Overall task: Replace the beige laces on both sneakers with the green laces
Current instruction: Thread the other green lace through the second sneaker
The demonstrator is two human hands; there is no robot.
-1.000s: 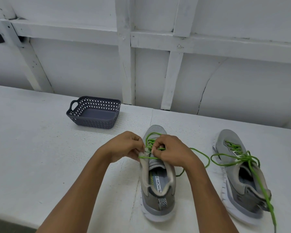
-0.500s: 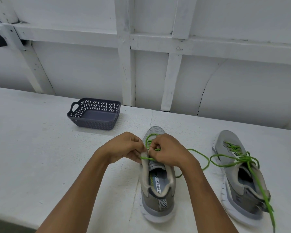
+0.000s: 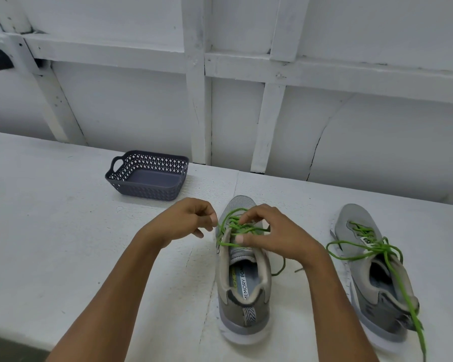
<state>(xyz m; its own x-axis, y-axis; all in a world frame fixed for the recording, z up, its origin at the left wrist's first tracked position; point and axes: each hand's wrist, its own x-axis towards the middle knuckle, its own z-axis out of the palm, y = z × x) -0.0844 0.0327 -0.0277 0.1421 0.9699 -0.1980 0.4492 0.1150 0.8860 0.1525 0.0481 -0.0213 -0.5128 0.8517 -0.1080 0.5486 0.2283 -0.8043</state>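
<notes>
Basket (image 3: 147,190) on table (image 3: 50,218), green lace (image 3: 232,225) in sneaker (image 3: 236,309)

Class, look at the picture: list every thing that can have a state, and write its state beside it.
Middle sneaker, upright, its green lace threaded but untied.
Left hand, pinching that lace.
Right hand, gripping that lace over the tongue.
Right sneaker, upright, green-laced, ends trailing loose.
Basket, upright, open-topped.
</notes>
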